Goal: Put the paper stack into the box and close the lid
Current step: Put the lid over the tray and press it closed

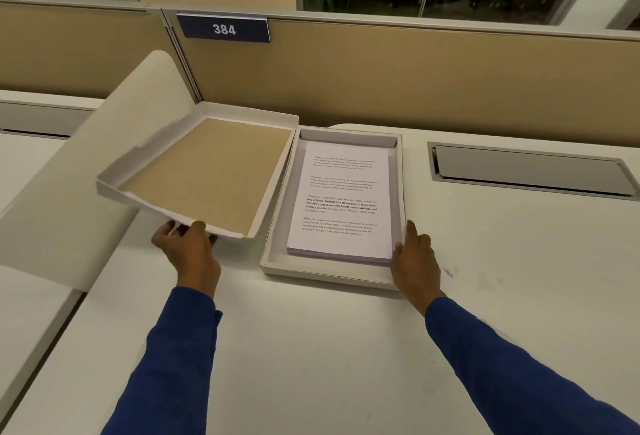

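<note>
Lid placement, head view. The paper stack [341, 200] lies flat inside the box [330, 273] on the worktop [346, 348], just right of my left grip [187, 244]. To finish well, I judge the lid [204, 171] should swing right, turn open side down, square its corners over the box walls, then lower evenly. My left grip is closed on the lid's near edge, thumb above and fingers beneath, holding it tilted off the worktop. My right grip [414, 258] is spread and holds nothing, fingertips resting against the box's near right corner.
</note>
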`<state>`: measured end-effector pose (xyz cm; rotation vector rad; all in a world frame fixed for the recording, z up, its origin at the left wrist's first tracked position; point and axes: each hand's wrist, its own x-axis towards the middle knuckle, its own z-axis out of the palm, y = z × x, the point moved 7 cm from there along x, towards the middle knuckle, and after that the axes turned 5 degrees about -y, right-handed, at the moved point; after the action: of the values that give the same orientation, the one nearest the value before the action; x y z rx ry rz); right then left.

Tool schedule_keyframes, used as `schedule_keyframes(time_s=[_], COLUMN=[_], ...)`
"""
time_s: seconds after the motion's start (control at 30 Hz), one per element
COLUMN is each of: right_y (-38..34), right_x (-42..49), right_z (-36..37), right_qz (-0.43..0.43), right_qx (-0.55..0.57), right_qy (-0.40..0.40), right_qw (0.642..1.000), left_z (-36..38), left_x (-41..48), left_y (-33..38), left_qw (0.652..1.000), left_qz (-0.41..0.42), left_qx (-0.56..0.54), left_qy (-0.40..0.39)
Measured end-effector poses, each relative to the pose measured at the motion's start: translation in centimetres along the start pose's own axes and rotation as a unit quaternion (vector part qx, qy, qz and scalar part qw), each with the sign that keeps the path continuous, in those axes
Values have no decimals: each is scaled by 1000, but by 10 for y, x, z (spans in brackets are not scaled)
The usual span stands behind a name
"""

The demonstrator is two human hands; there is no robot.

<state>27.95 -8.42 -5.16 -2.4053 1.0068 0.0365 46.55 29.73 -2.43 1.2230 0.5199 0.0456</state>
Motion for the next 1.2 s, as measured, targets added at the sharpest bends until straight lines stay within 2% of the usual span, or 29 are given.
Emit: schedule_keyframes(time_s=[0.07, 0.17, 0.23, 0.33, 0.43, 0.5, 0.6, 0.67, 0.7, 0.73, 0.8, 0.83, 0.87, 1.0, 1.07, 1.13, 1.2], right_y=[2, 3, 2, -8, -22, -32, -41, -41, -40, -37, -28, -23, -17, -3, 0, 1, 2], right_x=[1, 3, 4, 5, 7, 8, 10, 11, 11, 14, 16, 15, 15, 7, 3, -1, -4], right_z=[-1, -3, -7, -23, -47, -61, -73, -77, -78, -77, -74, -71, -68, -54, -45, -37, -32], right_qz=[6, 11, 18, 17, -2, -5, 35, 71, 82, 86, 84, 85, 82, 44, 24, 24, 26], right_qx=[13, 43, 60, 77, 165, 258, 451, 524, 536, 524, 457, 423, 391, 249, 190, 178, 182], right_qy=[-7, -21, -21, 17, 61, 53, -10, -52, -65, -72, -76, -73, -67, -43, -35, -32, -33], right_qw=[1000, 999, 998, 997, 984, 965, 892, 847, 838, 845, 882, 899, 914, 966, 981, 983, 982], left_z=[13, 33, 46, 65, 79, 86, 91, 91, 91, 91, 89, 88, 86, 73, 70, 67, 66], left_x=[-13, -42, -65, -100, -124, -136, -152, -158, -159, -160, -159, -158, -155, -127, -113, -102, -98], left_y=[13, 33, 42, 42, 26, 11, -10, -24, -31, -37, -46, -49, -50, -47, -50, -54, -56], left_qw=[998, 976, 937, 852, 791, 740, 666, 632, 620, 608, 592, 595, 613, 762, 787, 812, 838], left_qz=[50, 169, 262, 382, 427, 461, 523, 543, 546, 546, 538, 525, 500, 321, 228, 141, 117], left_qx=[3, 101, 192, 307, 369, 415, 456, 473, 482, 492, 511, 518, 525, 524, 550, 544, 503], left_qy=[-36, -94, -132, -181, -236, -261, -274, -285, -293, -300, -314, -318, -314, -203, -162, -160, -177])
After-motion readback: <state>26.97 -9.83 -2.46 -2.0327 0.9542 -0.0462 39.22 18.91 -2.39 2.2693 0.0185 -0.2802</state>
